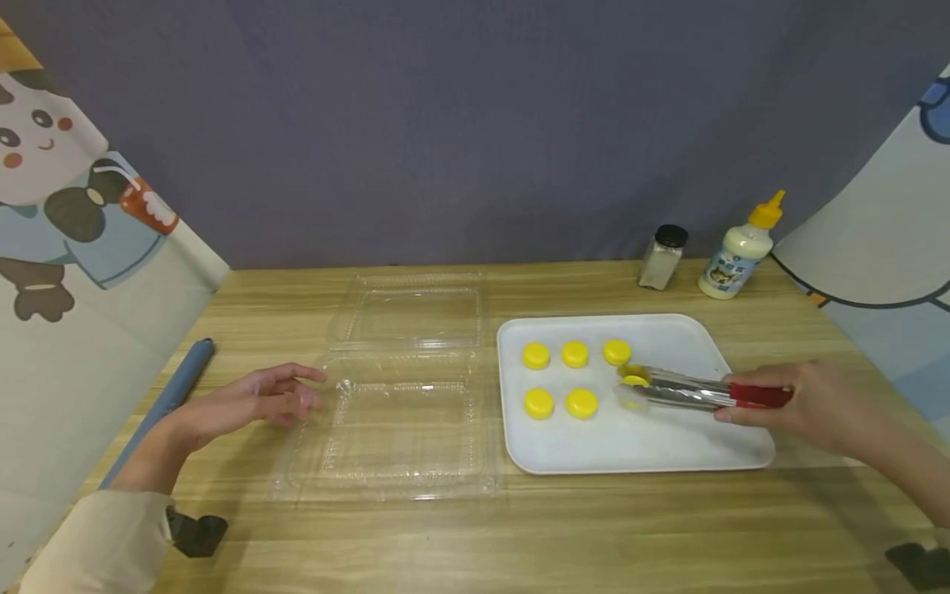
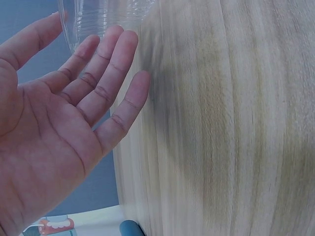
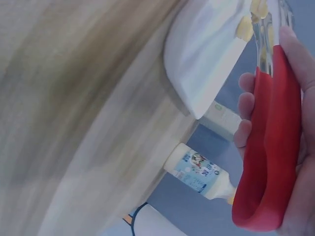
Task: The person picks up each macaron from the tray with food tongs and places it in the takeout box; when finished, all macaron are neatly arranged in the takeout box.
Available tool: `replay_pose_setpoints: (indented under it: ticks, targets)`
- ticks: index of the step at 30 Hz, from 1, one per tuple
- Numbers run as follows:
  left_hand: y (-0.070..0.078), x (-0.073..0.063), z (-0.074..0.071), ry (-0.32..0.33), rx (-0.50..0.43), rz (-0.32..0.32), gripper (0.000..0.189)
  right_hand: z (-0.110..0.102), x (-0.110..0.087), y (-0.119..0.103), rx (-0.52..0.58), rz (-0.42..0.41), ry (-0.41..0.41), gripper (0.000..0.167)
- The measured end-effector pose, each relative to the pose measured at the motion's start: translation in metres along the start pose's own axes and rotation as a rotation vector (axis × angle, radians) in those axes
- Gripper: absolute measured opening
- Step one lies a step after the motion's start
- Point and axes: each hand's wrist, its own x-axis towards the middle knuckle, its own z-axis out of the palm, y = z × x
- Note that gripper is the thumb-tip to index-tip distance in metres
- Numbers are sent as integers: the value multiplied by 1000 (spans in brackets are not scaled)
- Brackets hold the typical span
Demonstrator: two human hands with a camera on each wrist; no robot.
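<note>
My right hand (image 1: 812, 408) grips metal tongs (image 1: 698, 392) by their red handles. The tips of the tongs stand around a yellow round piece (image 1: 635, 382) over the white tray (image 1: 660, 445). Several more such yellow pieces (image 1: 582, 403) sit in two rows on the tray's left part. At the left, my left hand (image 1: 237, 404) holds nothing. Its fingers are spread and slightly bent in the left wrist view, with the fingertips close to the left side of a clear plastic container (image 1: 404, 429), whose hinged lid (image 1: 419, 318) lies folded back behind it.
Behind the tray stand a black-capped shaker jar (image 1: 659, 260) and a squeeze bottle (image 1: 735, 260) with a yellow nozzle. A blue-grey rod-like thing (image 1: 181, 375) lies along the table's left edge. Dark and cartoon-printed panels (image 1: 460, 148) border the wooden table (image 1: 519, 528).
</note>
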Motion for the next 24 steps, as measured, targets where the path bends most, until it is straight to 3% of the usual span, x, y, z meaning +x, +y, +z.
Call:
replay_pose_setpoints:
  ticks: [9, 19, 24]
  targets:
    - [2, -1, 1, 12, 9, -16, 54, -18, 10, -18, -34, 7, -15, 50]
    - [3, -1, 1, 16, 4, -10, 52, -30, 30, -47, -75, -106, 31, 44]
    - [4, -2, 2, 15, 0, -14, 53, -34, 43, -70, -114, -129, -3, 47]
